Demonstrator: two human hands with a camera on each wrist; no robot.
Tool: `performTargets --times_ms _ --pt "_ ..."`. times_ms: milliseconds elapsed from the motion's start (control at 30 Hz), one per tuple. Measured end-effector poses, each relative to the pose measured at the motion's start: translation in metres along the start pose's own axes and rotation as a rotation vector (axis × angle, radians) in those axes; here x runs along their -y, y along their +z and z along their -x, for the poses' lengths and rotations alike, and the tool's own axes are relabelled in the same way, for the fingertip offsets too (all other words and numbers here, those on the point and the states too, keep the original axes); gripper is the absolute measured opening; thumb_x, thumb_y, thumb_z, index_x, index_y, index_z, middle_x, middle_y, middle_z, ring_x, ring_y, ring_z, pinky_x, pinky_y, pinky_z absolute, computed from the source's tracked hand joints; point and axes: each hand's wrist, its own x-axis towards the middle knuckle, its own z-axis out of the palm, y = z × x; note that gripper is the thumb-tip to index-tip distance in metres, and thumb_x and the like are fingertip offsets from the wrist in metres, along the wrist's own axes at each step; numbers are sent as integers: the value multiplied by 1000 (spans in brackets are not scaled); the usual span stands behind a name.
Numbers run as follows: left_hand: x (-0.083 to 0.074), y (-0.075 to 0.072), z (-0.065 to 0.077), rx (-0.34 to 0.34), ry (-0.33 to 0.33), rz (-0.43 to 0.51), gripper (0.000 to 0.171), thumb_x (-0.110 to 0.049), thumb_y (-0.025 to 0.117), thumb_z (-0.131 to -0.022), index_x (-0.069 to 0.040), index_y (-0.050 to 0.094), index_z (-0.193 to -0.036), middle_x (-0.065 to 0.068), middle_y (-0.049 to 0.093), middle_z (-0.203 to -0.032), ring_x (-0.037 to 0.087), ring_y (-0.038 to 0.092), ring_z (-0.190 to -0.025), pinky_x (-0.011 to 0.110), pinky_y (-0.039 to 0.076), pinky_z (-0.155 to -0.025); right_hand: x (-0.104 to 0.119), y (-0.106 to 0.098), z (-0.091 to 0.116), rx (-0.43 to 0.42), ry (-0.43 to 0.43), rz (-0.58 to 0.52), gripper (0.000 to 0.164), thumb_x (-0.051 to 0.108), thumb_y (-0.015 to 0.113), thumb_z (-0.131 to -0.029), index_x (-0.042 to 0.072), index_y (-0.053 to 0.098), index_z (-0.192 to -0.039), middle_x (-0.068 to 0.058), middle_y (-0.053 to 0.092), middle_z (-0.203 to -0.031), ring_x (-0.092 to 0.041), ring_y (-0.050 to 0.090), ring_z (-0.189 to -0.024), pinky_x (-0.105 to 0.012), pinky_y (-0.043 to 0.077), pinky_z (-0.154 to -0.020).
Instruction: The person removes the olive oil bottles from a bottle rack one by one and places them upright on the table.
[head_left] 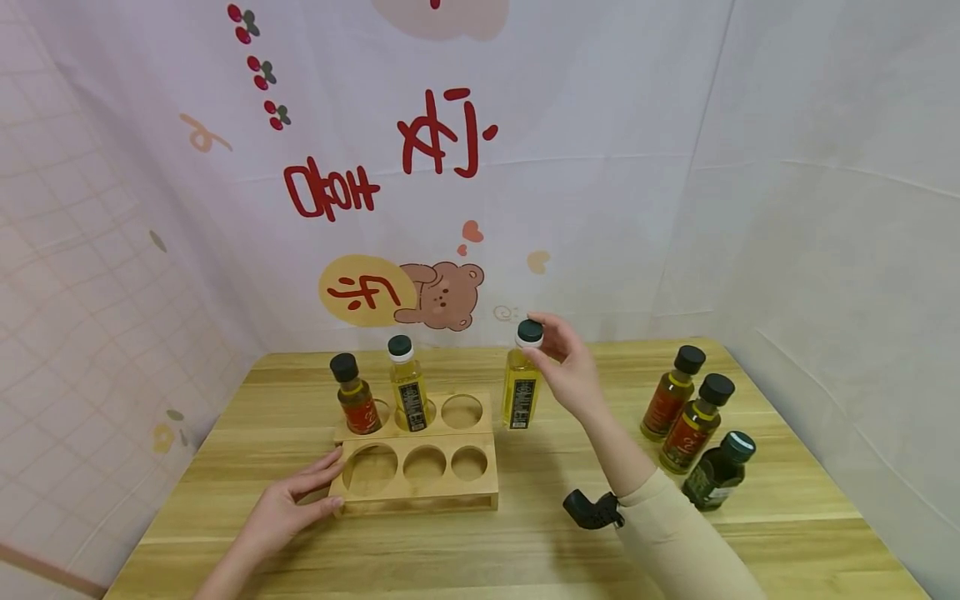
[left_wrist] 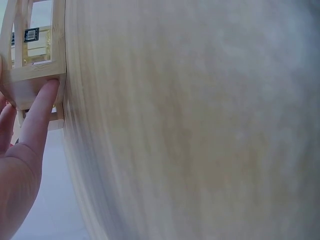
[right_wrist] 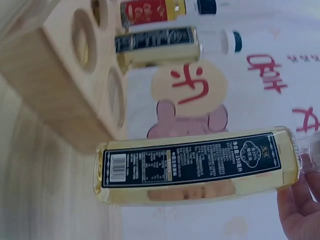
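Observation:
A two-tier wooden bottle rack (head_left: 450,493) with round holes stands on the table. My left hand (head_left: 294,502) touches its left end, fingers on the upper edge and thumb low on the side; in the left wrist view a digit presses the rack's wood (left_wrist: 35,75). By its neck, my right hand (head_left: 572,367) grips an oil bottle (head_left: 521,387) with a dark green cap, upright just right of the rack. Its dark label (right_wrist: 195,160) faces the right wrist camera. In the back row sit a red-labelled bottle (head_left: 358,407) and a similar yellow oil bottle (head_left: 410,396).
On the table's right side stand two red-labelled bottles (head_left: 667,402) (head_left: 692,433) and a dark green bottle (head_left: 716,475). The back-right hole (head_left: 461,412) and the front-row holes (head_left: 424,464) hold nothing. A printed cloth (head_left: 600,208) hangs behind the table.

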Motion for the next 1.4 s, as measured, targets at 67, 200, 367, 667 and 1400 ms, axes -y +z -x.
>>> performTargets --times_ms 67,200,367,667,1400 --pt "0 0 0 -2 2 4 54 -27 80 -84 -10 65 -133 3 49 -147 -6 41 -125 9 34 -94 -5 -10 5 -10 18 17 43 -4 68 -91 1 57 -133 -22 67 -113 -26 63 -98 -27 49 -89" --pt "1 0 0 -1 12 19 54 -25 80 -84 -8 64 -133 5 49 -147 -8 41 -124 9 36 -93 -15 -31 13 -21 51 48 45 -5 65 -93 -1 54 -136 -24 65 -118 -23 62 -102 -21 48 -88" --pt "2 0 0 7 20 50 54 -21 79 -85 -5 63 -134 10 48 -148 -8 44 -122 11 39 -92 -22 -57 22 -42 126 115 44 -2 62 -96 1 51 -139 -24 61 -126 -24 60 -106 -15 46 -86" --pt "-1 0 1 4 -19 12 55 -27 80 -85 -10 64 -134 4 48 -148 -5 45 -123 12 38 -93 -32 -90 33 -82 195 213 46 3 59 -100 4 47 -144 -24 57 -134 -34 55 -119 -11 43 -88" --pt "2 1 1 3 9 41 53 -23 80 -85 -9 64 -133 6 48 -148 -4 49 -120 11 37 -93 -40 -113 39 -105 234 315 49 1 53 -102 5 41 -148 -23 52 -139 -35 51 -126 -30 44 -99"
